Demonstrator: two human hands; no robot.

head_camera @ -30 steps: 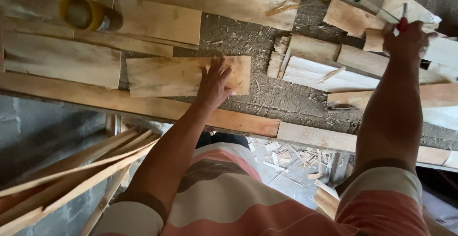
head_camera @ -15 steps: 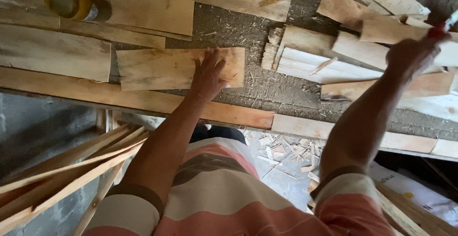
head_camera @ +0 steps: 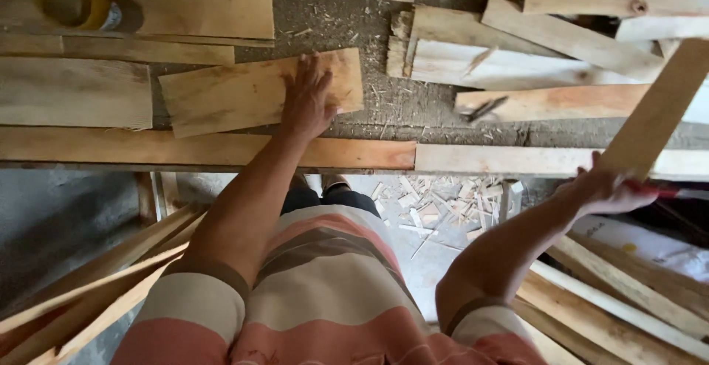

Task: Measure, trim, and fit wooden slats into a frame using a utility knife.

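Note:
My left hand (head_camera: 309, 98) lies flat, fingers spread, on a short wooden board (head_camera: 221, 93) that rests on the sawdust-covered workbench (head_camera: 413, 114). My right hand (head_camera: 607, 189) is at the bench's front edge on the right, closed around the lower end of a long wooden plank (head_camera: 656, 114) that slants up and to the right. A red pencil-like object (head_camera: 661, 190) sticks out of the same hand.
Other boards lie on the bench at the left (head_camera: 74, 92) and in a pile at the back right (head_camera: 561, 33). A yellow tape roll (head_camera: 70, 0) sits at the far left. Long wooden strips lean below the bench on the left (head_camera: 88, 284) and right (head_camera: 628, 291). Wood scraps (head_camera: 436, 199) litter the floor.
My right hand has come back from the far right of the bench to its front edge and now holds a long plank. My left hand has stayed on the short board.

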